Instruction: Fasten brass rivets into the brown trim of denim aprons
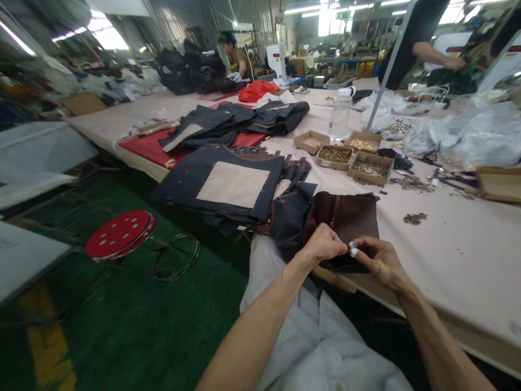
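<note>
A brown leather piece (358,212) joined to dark blue fabric (291,217) lies at the table's near edge, partly over my lap. Above its lower part my left hand (328,243) is closed in a pinch; whatever its fingertips grip is too small to name. Just right of it, almost touching, my right hand (378,258) pinches too, with white wrapping on its thumb and a fingertip. What sits between those fingers cannot be made out. To the left rests a stack of dark blue panels with a beige patch (233,184).
Small cardboard boxes of metal fittings (334,156) stand beyond the leather, near a clear bottle (340,115). Loose fittings (415,218) lie at right. A slanted metal pole (388,70) rises behind. A red stool (119,233) stands at left. Other people are at the far side.
</note>
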A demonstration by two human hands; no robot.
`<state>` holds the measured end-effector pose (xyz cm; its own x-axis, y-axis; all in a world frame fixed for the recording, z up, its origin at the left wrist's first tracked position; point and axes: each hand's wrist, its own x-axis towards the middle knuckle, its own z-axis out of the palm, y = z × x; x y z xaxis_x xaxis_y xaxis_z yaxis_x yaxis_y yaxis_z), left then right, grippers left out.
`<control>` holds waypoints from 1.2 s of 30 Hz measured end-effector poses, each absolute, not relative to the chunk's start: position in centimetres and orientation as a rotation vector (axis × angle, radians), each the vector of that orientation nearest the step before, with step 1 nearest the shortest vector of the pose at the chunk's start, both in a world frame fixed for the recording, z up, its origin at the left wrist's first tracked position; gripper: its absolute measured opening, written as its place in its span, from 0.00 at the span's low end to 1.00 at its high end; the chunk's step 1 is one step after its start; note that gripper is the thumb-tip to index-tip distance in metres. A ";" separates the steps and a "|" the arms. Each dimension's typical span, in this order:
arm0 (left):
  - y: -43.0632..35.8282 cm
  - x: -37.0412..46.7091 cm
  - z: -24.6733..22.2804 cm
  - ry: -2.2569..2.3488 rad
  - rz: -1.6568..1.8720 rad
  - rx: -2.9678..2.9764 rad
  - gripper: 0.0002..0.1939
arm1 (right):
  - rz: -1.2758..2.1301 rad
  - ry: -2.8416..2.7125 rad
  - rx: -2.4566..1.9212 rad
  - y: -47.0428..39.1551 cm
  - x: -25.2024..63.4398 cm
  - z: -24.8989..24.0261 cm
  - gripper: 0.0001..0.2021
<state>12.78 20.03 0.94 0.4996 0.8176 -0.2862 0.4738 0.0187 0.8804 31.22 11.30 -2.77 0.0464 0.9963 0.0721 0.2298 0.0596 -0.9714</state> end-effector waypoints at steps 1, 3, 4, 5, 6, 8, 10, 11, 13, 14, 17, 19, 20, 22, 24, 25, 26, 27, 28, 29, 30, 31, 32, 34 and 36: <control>20.0 12.8 0.8 1.127 0.393 1.612 0.06 | 1.003 -1.367 -1.352 11.3 31.3 -2.9 0.16; 20.0 12.7 0.5 1.100 0.405 1.564 0.07 | 1.014 -1.362 -1.351 11.3 31.4 -3.2 0.16; 20.1 12.6 0.3 1.078 0.409 1.535 0.08 | 1.021 -1.355 -1.350 11.3 31.4 -3.4 0.15; 20.1 12.5 0.1 1.054 0.410 1.509 0.09 | 1.028 -1.347 -1.348 11.3 31.5 -3.6 0.15; 20.2 12.4 0.0 1.037 0.413 1.493 0.10 | 1.032 -1.337 -1.345 11.3 31.5 -3.8 0.14; 20.3 12.3 -0.3 1.010 0.421 1.495 0.11 | 1.032 -1.326 -1.335 11.3 31.6 -4.0 0.13; 20.3 12.2 -0.3 0.996 0.425 1.536 0.12 | 1.027 -1.331 -1.334 11.4 31.5 -4.0 0.12; 20.2 12.2 -0.2 0.994 0.425 1.564 0.12 | 1.022 -1.338 -1.338 11.4 31.4 -3.9 0.12; 19.9 12.2 0.0 1.002 0.442 1.620 0.11 | 1.012 -1.356 -1.353 11.4 31.3 -3.6 0.12; 19.7 12.1 0.1 1.004 0.462 1.642 0.11 | 1.005 -1.364 -1.360 11.4 31.3 -3.5 0.12; 19.1 11.9 0.0 0.975 0.519 1.685 0.13 | 0.996 -1.377 -1.377 11.3 31.3 -3.3 0.13; 18.8 11.7 -0.2 0.955 0.526 1.701 0.14 | 0.996 -1.382 -1.397 11.4 31.4 -3.3 0.14; 18.7 11.7 -0.3 0.952 0.523 1.707 0.14 | 0.996 -1.388 -1.404 11.4 31.4 -3.3 0.14; 18.6 11.6 -0.5 0.948 0.521 1.718 0.15 | 0.998 -1.396 -1.405 11.4 31.4 -3.4 0.15; 18.6 11.5 -0.7 0.944 0.523 1.727 0.15 | 1.014 -1.386 -1.391 11.5 31.3 -3.4 0.14; 18.6 11.5 -0.7 0.942 0.519 1.726 0.15 | 1.026 -1.376 -1.385 11.4 31.3 -3.4 0.14; 18.6 11.5 -0.6 0.942 0.512 1.719 0.16 | 1.032 -1.366 -1.382 11.4 31.2 -3.3 0.13; 18.6 11.5 -0.6 0.942 0.503 1.708 0.16 | 1.029 -1.360 -1.382 11.4 31.2 -3.3 0.13; 18.6 11.4 -0.5 0.941 0.494 1.699 0.17 | 1.021 -1.357 -1.379 11.4 31.2 -3.3 0.13; 18.6 11.4 -0.4 0.940 0.489 1.696 0.18 | 1.009 -1.359 -1.376 11.4 31.2 -3.3 0.13; 18.5 11.4 -0.4 0.937 0.490 1.702 0.19 | 1.000 -1.363 -1.374 11.4 31.2 -3.3 0.12; 18.5 11.4 -0.3 0.932 0.494 1.714 0.19 | 0.997 -1.368 -1.372 11.3 31.2 -3.2 0.12; 18.5 11.4 -0.3 0.927 0.501 1.728 0.19 | 0.995 -1.371 -1.369 11.3 31.2 -3.2 0.12; 18.4 11.4 -0.4 0.918 0.512 1.752 0.17 | 1.003 -1.382 -1.372 11.3 31.2 -3.2 0.11; 18.4 11.6 -0.5 0.910 0.521 1.764 0.14 | 1.003 -1.394 -1.376 11.3 31.3 -3.2 0.10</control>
<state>11.58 18.38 -0.51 0.6179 0.7828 -0.0734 0.3324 -0.1755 0.9266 31.28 11.28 -3.21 0.0319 0.9978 0.0587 0.2614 0.0483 -0.9640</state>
